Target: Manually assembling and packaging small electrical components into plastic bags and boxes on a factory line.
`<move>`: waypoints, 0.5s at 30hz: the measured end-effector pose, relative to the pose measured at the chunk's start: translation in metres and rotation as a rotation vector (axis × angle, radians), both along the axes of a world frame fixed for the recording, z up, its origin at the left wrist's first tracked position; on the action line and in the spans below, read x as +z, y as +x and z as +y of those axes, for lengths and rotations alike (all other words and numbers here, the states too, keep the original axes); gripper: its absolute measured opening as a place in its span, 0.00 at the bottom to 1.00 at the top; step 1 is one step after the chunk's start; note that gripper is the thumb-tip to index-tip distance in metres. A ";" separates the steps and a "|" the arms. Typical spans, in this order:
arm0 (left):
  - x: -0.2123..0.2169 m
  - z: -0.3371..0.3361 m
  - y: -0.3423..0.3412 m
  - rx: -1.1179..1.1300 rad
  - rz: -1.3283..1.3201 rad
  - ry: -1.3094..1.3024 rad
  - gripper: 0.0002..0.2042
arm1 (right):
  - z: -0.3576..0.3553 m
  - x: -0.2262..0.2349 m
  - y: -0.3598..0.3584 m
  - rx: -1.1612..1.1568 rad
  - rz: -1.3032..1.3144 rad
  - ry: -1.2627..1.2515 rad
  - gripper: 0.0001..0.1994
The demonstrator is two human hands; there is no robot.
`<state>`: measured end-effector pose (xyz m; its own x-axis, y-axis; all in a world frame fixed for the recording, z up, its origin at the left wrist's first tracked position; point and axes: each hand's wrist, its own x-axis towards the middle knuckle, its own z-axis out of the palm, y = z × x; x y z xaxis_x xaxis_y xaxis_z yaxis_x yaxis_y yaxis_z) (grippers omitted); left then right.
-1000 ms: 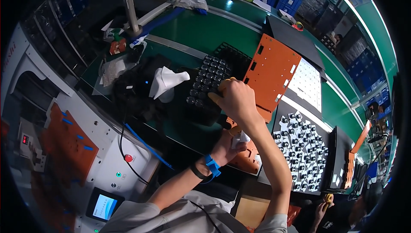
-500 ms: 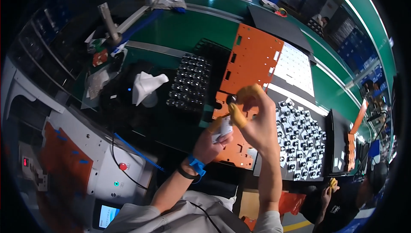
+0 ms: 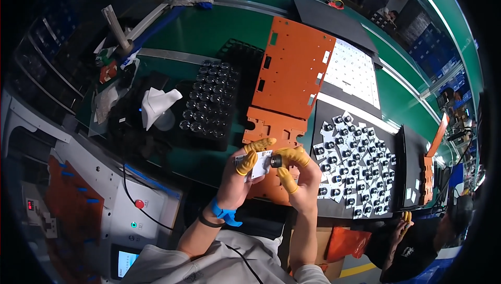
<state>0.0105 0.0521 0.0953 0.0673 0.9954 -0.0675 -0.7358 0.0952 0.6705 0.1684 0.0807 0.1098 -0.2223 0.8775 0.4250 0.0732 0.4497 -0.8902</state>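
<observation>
My left hand (image 3: 236, 178), with yellow finger covers and a blue wrist strap, is closed on a small white circuit board (image 3: 259, 168). My right hand (image 3: 301, 178), also in yellow finger covers, pinches a short black lens (image 3: 276, 161) by its sides. The lens is at the board's right edge; whether the two are joined I cannot tell. Both hands are over the lower part of an orange fixture plate (image 3: 276, 123), whose lid (image 3: 292, 70) stands raised behind it.
A black tray of glassy round lenses (image 3: 211, 96) stands to the left, near a crumpled white cloth (image 3: 158, 105). Many white boards with black lenses (image 3: 360, 164) lie on a dark mat to the right. Another person's hand (image 3: 403, 226) shows at the far right.
My right hand has come down and turned, bringing the lens to the board in my left hand. The board now lies flatter, and the whole view has shifted slightly.
</observation>
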 end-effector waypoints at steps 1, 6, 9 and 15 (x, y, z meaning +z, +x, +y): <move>0.002 0.000 0.001 0.008 0.020 -0.029 0.28 | 0.000 -0.002 0.001 -0.004 -0.020 0.014 0.15; 0.010 -0.007 0.000 0.001 0.071 -0.034 0.26 | 0.004 -0.008 0.005 0.014 -0.026 0.117 0.17; 0.010 -0.007 0.000 0.022 0.067 -0.041 0.25 | 0.004 -0.006 0.007 -0.026 -0.096 0.208 0.18; 0.015 -0.010 0.002 0.063 0.109 -0.049 0.23 | 0.000 -0.011 0.009 -0.067 -0.157 0.324 0.20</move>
